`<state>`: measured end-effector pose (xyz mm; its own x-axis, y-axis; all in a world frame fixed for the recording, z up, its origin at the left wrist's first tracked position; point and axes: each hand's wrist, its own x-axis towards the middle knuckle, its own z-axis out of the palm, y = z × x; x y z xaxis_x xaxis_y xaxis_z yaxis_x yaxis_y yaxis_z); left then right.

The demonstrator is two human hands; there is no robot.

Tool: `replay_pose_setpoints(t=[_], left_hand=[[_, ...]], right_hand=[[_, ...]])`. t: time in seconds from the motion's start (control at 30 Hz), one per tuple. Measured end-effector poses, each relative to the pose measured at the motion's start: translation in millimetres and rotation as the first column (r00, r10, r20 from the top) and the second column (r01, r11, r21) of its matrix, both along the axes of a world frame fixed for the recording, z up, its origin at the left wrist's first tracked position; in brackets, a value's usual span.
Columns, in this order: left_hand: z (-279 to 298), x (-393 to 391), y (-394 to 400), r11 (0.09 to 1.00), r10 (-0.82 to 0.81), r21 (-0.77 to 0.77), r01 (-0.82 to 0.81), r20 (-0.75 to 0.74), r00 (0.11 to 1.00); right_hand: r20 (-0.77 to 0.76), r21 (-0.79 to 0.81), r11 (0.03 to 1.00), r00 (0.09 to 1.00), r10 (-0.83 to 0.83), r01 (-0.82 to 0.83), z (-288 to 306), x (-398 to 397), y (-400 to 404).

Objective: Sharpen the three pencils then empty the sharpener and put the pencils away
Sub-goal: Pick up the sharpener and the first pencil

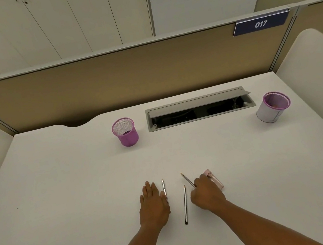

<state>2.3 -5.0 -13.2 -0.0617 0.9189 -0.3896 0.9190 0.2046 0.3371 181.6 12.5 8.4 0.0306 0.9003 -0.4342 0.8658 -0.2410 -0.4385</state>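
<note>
1. Left hand (pixel 153 204): flat on the white worktop (pixel 59 183), fingers straight, grasping nothing; first pencil (pixel 164 188) lies along its thumb side, touching.
2. Right hand (pixel 206 193): fingers curled round second pencil (pixel 187 179), tip pointing to 11 o'clock.
3. Third pencil (pixel 185 204): lying loose between the hands, tip at 12 o'clock.
4. Pink sharpener (pixel 216 179): on the worktop, partly hidden behind the right hand.
5. Purple mesh cup (pixel 125 132): upright, at 11 o'clock from the hands.
6. White cup with purple rim (pixel 272 108): at 2 o'clock, tilted in view.
7. Open cable tray (pixel 199 109): between the two cups.

"017" in white, dark blue sign (pixel 261 24), atop partition (pixel 118 80)
</note>
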Motion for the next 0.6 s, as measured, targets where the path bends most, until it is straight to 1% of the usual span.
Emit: replay_pose_setpoints(t=[0.13, 0.23, 0.37, 0.43, 0.6], left_hand=[[3.3, 3.2, 5.3, 0.998, 0.01, 0.061, -0.012, 0.029, 1.0], [9.0, 9.0, 11.2, 0.996, 0.005, 0.094, -0.01, 0.054, 0.999], [13.6, 17.5, 17.4, 0.994, -0.027, 0.111, 0.021, 0.052, 0.998], [14.7, 21.1, 19.9, 0.992, -0.049, 0.116, 0.043, 0.047, 0.998], [16.4, 30.3, 24.1, 0.992, -0.066, 0.115, 0.058, 0.07, 0.995]], right_hand=[[0.012, 0.154, 0.982, 0.993, -0.115, 0.112, 6.5, 10.5, 8.5], [0.036, 0.195, 0.968, 0.985, -0.167, 0.157, 7.4, 20.5, 15.9], [0.156, 0.2, 0.972, 0.976, -0.154, 0.122, 3.4, 35.9, 21.8], [0.199, 0.172, 0.979, 0.97, -0.14, 0.106, 0.0, 41.0, 23.5], [0.19, 0.06, 0.993, 0.975, -0.113, 0.104, -1.9, 45.6, 25.5]])
